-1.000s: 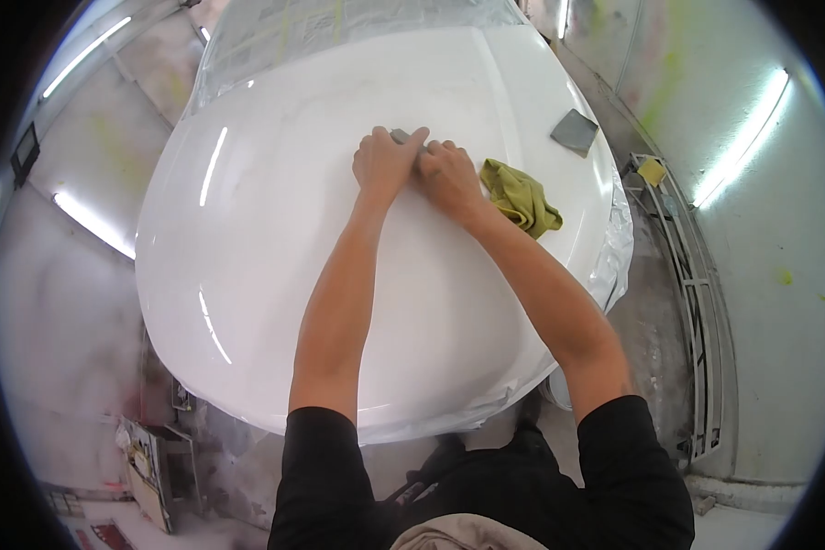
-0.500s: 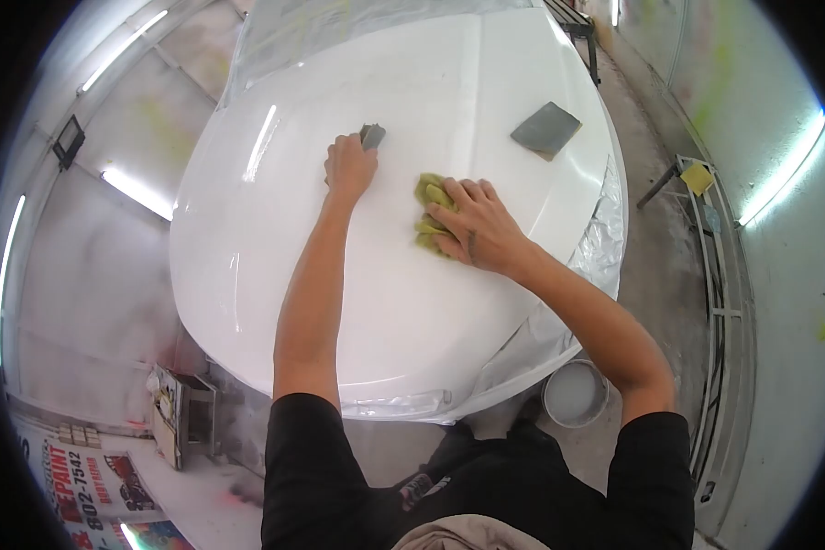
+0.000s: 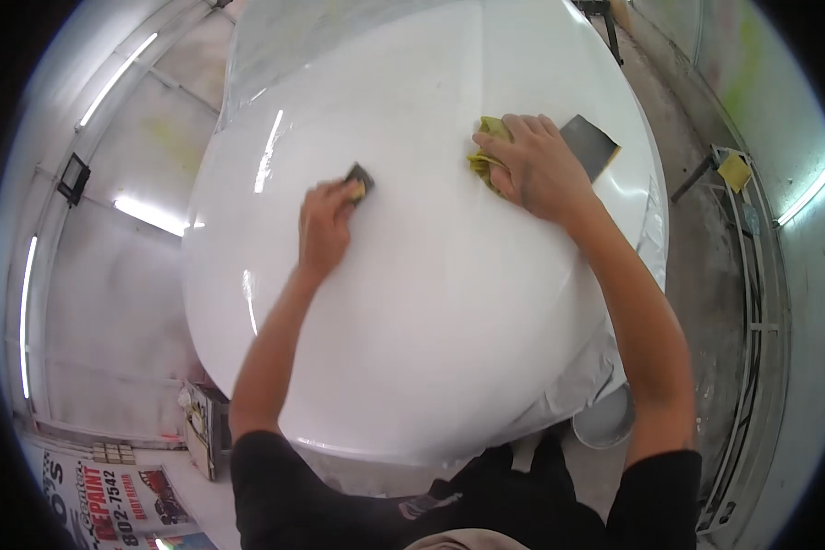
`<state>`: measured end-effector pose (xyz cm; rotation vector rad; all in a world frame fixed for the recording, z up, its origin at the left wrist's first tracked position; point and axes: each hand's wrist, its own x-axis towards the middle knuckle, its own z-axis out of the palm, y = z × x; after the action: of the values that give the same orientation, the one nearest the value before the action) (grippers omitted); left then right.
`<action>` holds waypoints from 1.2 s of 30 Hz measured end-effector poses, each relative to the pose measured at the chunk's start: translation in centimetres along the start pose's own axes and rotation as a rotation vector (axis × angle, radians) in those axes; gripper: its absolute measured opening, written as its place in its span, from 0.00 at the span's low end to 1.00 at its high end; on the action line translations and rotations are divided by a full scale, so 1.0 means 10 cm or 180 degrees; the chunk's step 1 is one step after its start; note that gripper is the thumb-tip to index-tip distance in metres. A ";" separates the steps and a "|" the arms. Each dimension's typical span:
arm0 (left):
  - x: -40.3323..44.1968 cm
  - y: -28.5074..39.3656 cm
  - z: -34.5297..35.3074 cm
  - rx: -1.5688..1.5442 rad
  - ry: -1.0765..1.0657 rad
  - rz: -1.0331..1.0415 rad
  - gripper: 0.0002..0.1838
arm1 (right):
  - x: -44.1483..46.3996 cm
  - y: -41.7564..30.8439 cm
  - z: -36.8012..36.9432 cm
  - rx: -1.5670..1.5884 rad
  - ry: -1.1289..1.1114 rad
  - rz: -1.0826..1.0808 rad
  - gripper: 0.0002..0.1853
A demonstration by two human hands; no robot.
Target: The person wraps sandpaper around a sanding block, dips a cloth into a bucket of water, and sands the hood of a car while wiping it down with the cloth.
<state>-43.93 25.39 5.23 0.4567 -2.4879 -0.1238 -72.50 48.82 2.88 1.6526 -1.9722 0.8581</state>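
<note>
A white car hood (image 3: 403, 321) lies in front of me, its surface glossy with reflected lights. My left hand (image 3: 324, 229) is closed round a small piece of dark grey sandpaper (image 3: 361, 176), a yellowish part showing at the fingertips. It is over the hood's left half, and the palm side is hidden. On the right half, my right hand (image 3: 543, 167) grips a crumpled yellow-green cloth (image 3: 491, 170) against the hood. Just beyond its wrist a flat sheet of dark grey sandpaper (image 3: 593, 147) rests on the hood, partly covered by that hand.
Clear plastic sheeting (image 3: 573, 390) hangs along the hood's front right edge. A bucket (image 3: 605, 420) stands on the floor below it. To the right, a metal rack (image 3: 763, 327) runs along the wall, with a yellow square (image 3: 734, 172) on it. A printed banner (image 3: 110, 504) lies at lower left.
My right hand has moved the cloth to the right and farther up the hood, now covering part of the sandpaper sheet. My left hand has shifted left and nearer to me with its sandpaper.
</note>
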 end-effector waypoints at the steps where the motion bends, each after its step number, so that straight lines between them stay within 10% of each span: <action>1: 0.29 -0.11 0.12 0.0123 0.0066 0.0067 0.21 | 0.03 0.00 -0.05 0.0023 -0.0143 0.0065 0.18; 7: 0.78 -0.33 0.24 0.0478 0.0255 -0.0147 0.17 | 0.02 -0.16 -0.07 0.0024 0.0144 -0.0006 0.16; 14: -0.58 0.15 -0.29 0.0329 0.0074 0.0076 0.19 | 0.01 -0.09 -0.01 0.0122 0.0263 -0.0075 0.16; 23: 1.26 -0.92 0.42 0.1120 0.0142 -0.0586 0.17 | 0.02 -0.08 -0.03 0.0222 0.0277 -0.0085 0.15; 32: -0.92 -0.12 -0.55 0.0501 0.0181 -0.0003 0.22 | 0.05 -0.15 -0.03 -0.0095 0.0085 0.0129 0.18; 36: 0.74 -0.92 0.10 0.0650 0.0124 -0.0474 0.17 | 0.07 -0.11 -0.04 -0.0050 0.0115 -0.0024 0.19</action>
<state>-47.46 14.12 6.71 0.7231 -2.4372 0.0803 -71.55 48.50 3.85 1.6236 -1.9425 0.8617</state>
